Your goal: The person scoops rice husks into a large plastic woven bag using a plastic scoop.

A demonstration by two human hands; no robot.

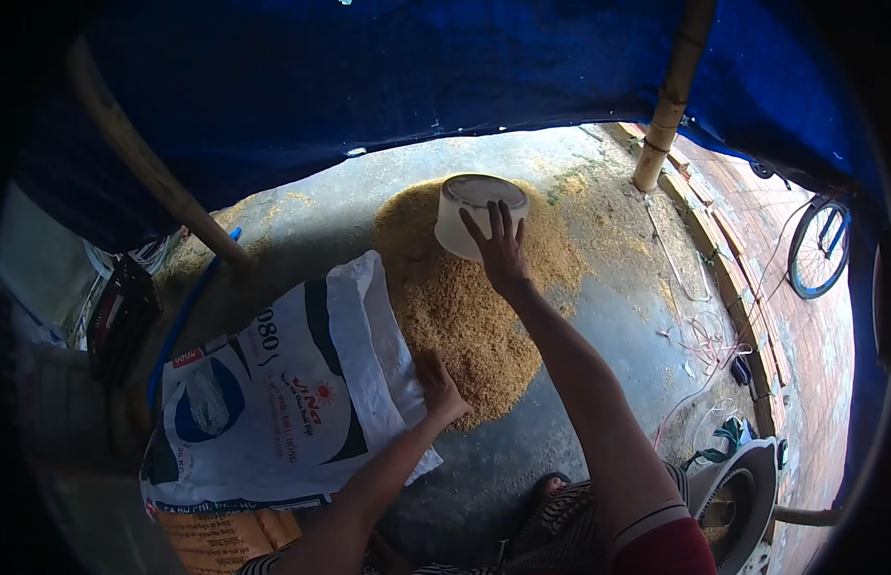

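Note:
A white plastic bucket [455, 233] stands bottom-up, slightly tilted, in a heap of golden-brown loose grain husks [465, 331]. Against its near side lies my right hand [501, 247], fingers spread over the wall towards the base. A large white printed woven sack [273, 402] lies on its side to the left, its mouth facing the heap. My left hand [441, 391] is at that mouth, fingers curled by the lower edge and partly in shadow; it appears to hold the sack's edge. What is inside the sack is hidden.
Blue tarpaulin [388, 77] hangs across the front between bamboo poles [668, 105]. A low brick edging [728, 249], tangled cord [709, 345] and a bicycle wheel [817, 247] are on the right. A grey tub-like container [752, 489] stands lower right; an orange printed sack [211, 541] lies lower left.

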